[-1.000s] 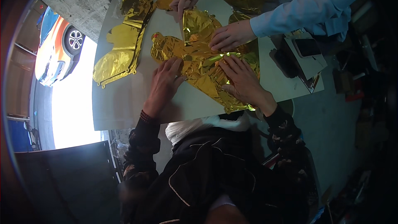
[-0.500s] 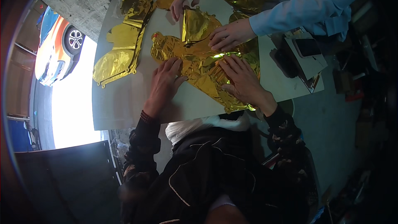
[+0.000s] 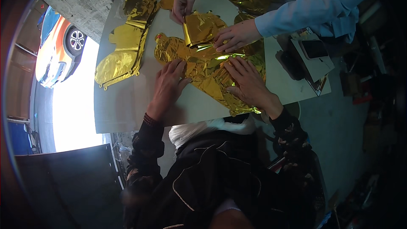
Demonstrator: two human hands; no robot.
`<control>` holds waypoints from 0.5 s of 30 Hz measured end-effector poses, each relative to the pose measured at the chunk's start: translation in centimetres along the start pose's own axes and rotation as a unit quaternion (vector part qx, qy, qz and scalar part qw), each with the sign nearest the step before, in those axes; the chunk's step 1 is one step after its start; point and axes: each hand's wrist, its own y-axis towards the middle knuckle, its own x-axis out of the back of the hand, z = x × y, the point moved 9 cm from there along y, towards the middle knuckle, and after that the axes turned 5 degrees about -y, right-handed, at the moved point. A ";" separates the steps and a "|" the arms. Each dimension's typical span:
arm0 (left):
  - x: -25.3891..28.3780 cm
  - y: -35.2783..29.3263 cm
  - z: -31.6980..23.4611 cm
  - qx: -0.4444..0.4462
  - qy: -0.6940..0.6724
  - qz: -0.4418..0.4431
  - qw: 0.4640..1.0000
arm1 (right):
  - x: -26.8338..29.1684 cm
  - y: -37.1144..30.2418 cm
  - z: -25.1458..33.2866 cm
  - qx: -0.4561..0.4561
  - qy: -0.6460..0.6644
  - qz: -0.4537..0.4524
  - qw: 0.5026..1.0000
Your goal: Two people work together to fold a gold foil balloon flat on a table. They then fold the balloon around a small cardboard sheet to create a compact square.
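Note:
A flat, crinkled gold foil balloon lies spread on the table in front of me. My left hand rests on its near left edge, fingers stretched out and slightly bent. On its right part my right hand lies flat with fingers apart, pressing the foil. Across the table, a person in light blue sleeves has one hand pinching the edge of a folded-over foil flap. That person's other hand lies on the foil just beyond my right hand.
More flat gold foil pieces lie along the left side of the white table and at its far end. A phone and a dark oblong object sit at the right. An orange car stands outside at the left.
The other person's left-hand fingers have closed on the foil flap's edge, and the flap has shifted slightly. My two hands have stayed in place.

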 end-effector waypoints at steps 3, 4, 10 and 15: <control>0.0 0.0 0.0 0.000 0.000 0.000 1.000 | 0.1 0.0 0.0 -0.001 -0.001 0.002 1.000; -0.1 0.0 0.0 0.003 0.002 0.002 1.000 | 0.1 0.0 0.0 -0.002 -0.002 0.003 1.000; 0.0 0.1 -0.1 -0.001 -0.007 0.003 1.000 | 0.1 0.0 0.0 0.001 -0.001 -0.001 1.000; 0.0 0.0 0.0 -0.006 -0.008 -0.001 1.000 | 0.2 0.0 0.1 0.005 0.001 -0.006 1.000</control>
